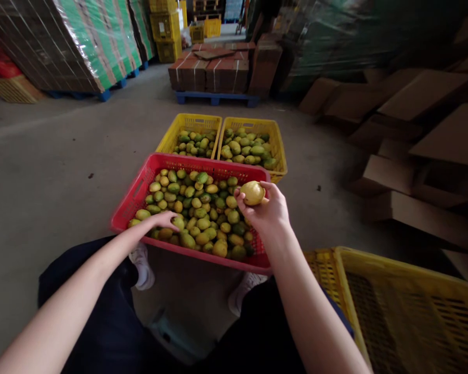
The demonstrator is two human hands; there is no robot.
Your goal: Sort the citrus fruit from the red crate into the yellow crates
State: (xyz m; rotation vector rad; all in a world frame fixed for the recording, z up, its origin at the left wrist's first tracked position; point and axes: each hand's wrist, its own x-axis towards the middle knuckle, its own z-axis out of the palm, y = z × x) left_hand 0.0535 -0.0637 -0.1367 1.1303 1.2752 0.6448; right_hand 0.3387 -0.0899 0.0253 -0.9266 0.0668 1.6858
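Note:
A large yellow lemon (253, 192) rests in the curled fingers of my right hand (272, 212), raised over the right side of a red plastic crate (130, 200). Many green and yellow lemons (199, 213) fill the bottom of that crate. At its near left part, my left hand (165, 220) reaches in, with thumb and fingers closed round a greenish-yellow lemon (178, 223) among the others. Part of that lemon is hidden by the hand and the fruit around it.
Behind the red crate stand two yellow crates, a left one (164, 137) and a right one (281, 148), both holding lemons. Another yellow crate (345, 291) is at my right. Flattened cardboard boxes (425, 213) lie right; a blue pallet (216, 98) with strapped cartons (226, 75) stands ahead.

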